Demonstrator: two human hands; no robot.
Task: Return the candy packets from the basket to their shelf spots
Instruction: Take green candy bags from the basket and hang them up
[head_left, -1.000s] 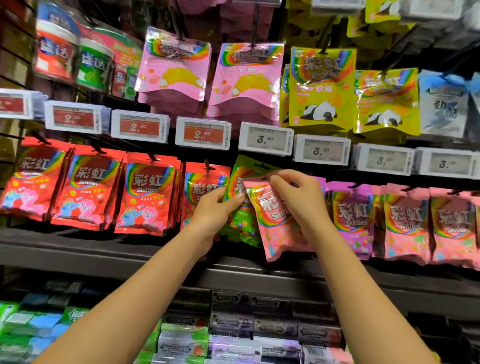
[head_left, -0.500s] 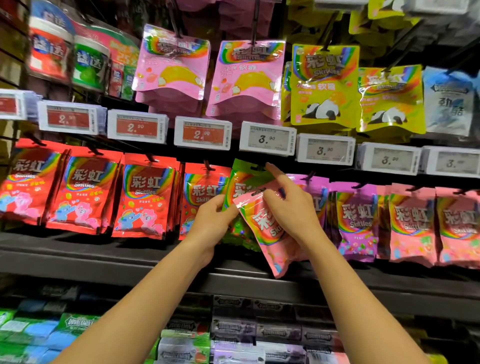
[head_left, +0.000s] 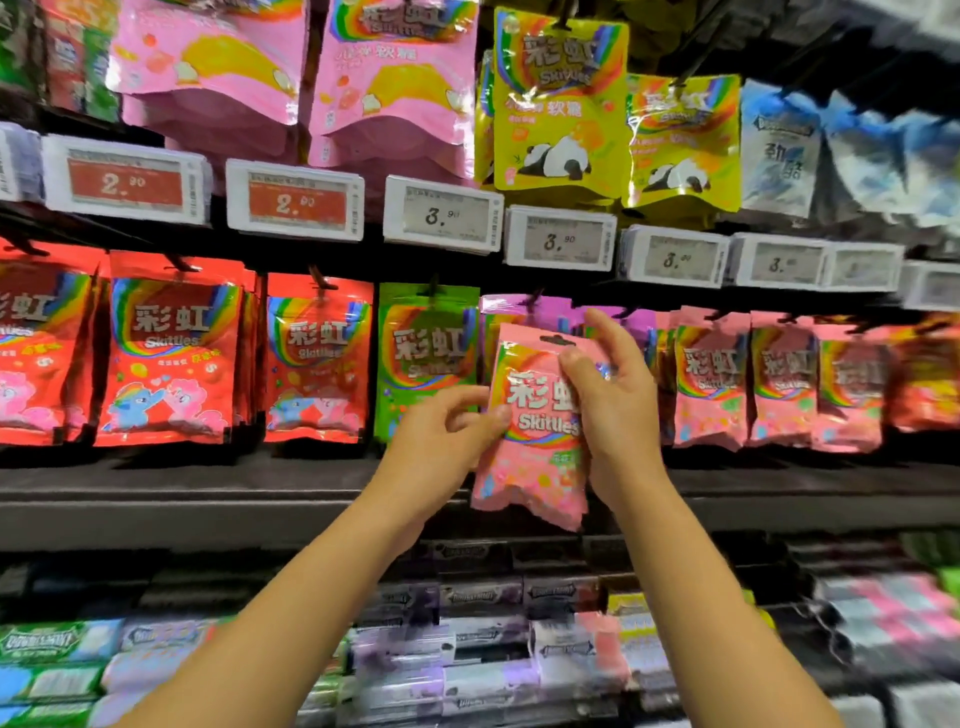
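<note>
A pink Skittles candy packet (head_left: 530, 457) is held upright in front of the middle shelf row, over the purple packets (head_left: 511, 312). My right hand (head_left: 615, 410) grips its right edge, thumb on the front. My left hand (head_left: 441, 441) pinches its left edge with thumb and fingers. Matching pink packets (head_left: 709, 379) hang on pegs just to the right. A green packet (head_left: 426, 358) hangs directly to the left. No basket is in view.
Red packets (head_left: 171, 353) fill the pegs at the left. Price tags (head_left: 441, 215) line the rail above, under pink (head_left: 395, 78) and yellow panda pouches (head_left: 558, 104). The dark shelf ledge (head_left: 208, 499) runs below, with gum boxes (head_left: 467, 649) underneath.
The pink packet went from tilted over the green packet to upright and further right, over the purple ones. Both hands stayed on it. The camera moved closer and rightward.
</note>
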